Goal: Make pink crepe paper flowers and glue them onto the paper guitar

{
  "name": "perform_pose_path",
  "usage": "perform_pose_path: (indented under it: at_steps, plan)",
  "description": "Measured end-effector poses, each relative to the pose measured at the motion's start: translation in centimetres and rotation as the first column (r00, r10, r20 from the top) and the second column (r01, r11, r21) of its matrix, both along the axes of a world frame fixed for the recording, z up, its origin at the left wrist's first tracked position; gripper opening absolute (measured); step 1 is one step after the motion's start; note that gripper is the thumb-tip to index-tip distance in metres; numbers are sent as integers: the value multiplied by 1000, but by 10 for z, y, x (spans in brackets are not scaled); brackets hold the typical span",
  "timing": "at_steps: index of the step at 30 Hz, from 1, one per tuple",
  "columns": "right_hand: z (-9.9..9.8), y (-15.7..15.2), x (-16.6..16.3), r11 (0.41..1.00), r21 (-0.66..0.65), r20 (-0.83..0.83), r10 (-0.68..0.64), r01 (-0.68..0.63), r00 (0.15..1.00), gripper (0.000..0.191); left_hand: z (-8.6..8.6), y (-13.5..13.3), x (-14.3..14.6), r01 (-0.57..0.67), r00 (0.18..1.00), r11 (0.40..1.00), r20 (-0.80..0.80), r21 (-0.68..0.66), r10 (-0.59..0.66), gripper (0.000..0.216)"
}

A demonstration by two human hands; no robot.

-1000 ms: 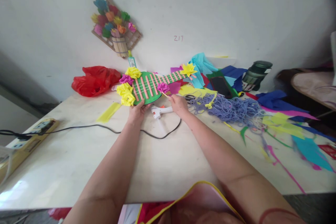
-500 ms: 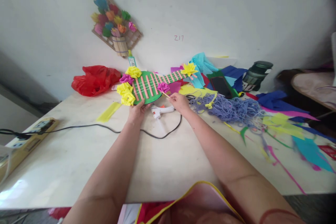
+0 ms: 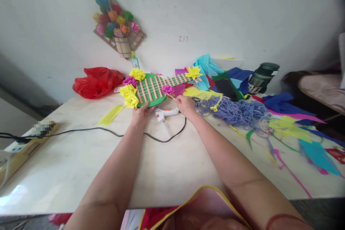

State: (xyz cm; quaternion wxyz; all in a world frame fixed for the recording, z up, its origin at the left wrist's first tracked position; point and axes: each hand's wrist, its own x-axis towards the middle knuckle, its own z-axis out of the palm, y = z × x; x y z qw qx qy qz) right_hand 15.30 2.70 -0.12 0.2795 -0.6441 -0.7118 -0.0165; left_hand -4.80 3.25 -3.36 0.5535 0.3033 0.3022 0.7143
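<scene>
A green paper craft guitar (image 3: pixel 159 88) with pink strips, pale strings and crepe-paper flowers lies tilted at the table's middle. My left hand (image 3: pixel 140 114) grips its lower edge, thumb on the front and fingers behind. Pinched in my right hand (image 3: pixel 185 105) is a thin wooden stick (image 3: pixel 170 96), its tip touching or very near a magenta paper flower (image 3: pixel 168 90) on the guitar's lower right side. Below the guitar, between my hands, lies a white glue gun (image 3: pixel 168 112). Yellow flowers (image 3: pixel 128 96) cover the guitar's left end, and one yellow flower (image 3: pixel 194 72) sits at the neck's end.
A black cord (image 3: pixel 107 129) crosses the table from a power strip (image 3: pixel 32 149). Tangled purple yarn (image 3: pixel 239 112), paper scraps, a phone (image 3: pixel 226 89) and a dark green bottle (image 3: pixel 263 77) crowd the right. A red plastic bag (image 3: pixel 98 82) sits back left; a flower decoration (image 3: pixel 120 25) hangs above.
The stick in my right hand has tilted slightly, its tip staying by the magenta flower. My left hand and the guitar have hardly moved.
</scene>
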Motion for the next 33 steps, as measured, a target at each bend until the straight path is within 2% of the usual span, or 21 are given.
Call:
perform_pose_path:
  at_steps: [6,18,25,33]
  plan:
    - [2,-1,0,1000,-26,50,-7,8,999,33,0,-1,0,2,1000,1000,-8,5,-2,50]
    - [-3,-1,-1,998,-21,-16,-67,67,998,22,1,-1,0,3,1000,1000,-8,17,-3,50]
    - [-3,-4,-1,996,-18,-11,-89,88,996,22,0,0,-1,-9,1000,1000,12,14,9,49]
    - [-11,-8,8,994,90,46,-64,59,997,21,-1,1,-3,-30,999,999,35,14,29,51]
